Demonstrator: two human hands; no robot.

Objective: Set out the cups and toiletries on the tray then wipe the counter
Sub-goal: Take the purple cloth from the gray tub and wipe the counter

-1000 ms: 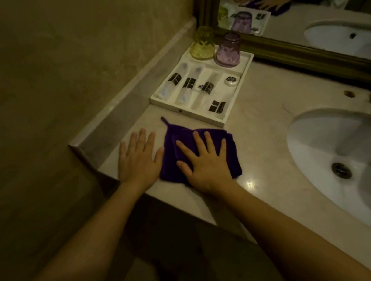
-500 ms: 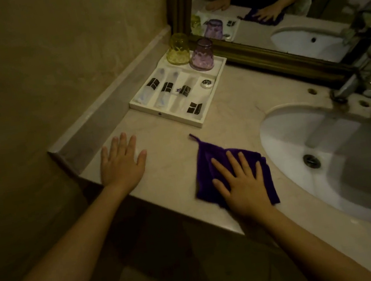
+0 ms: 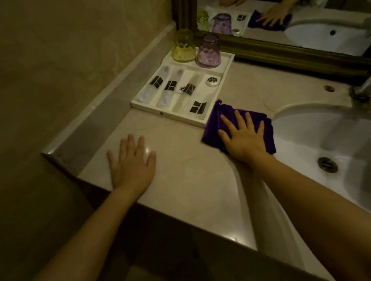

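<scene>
While the left hand [image 3: 131, 160] lies flat and empty on the counter [image 3: 187, 189], fingers spread, the right hand [image 3: 244, 136] presses palm-down, fingers splayed, on a folded purple cloth [image 3: 213, 123]. It sits rumpled between the tray [image 3: 149, 103] corner and the sink [image 3: 301, 135] rim.

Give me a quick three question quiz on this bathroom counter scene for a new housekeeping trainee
1. True or false: both cups stand upside down on the tray.
2. Which hand presses the purple cloth? A left, B right.
3. Fill in: the left hand lies flat on the bare ____.

Key: 1 true. 2 B, the right hand. 3 counter.
</scene>
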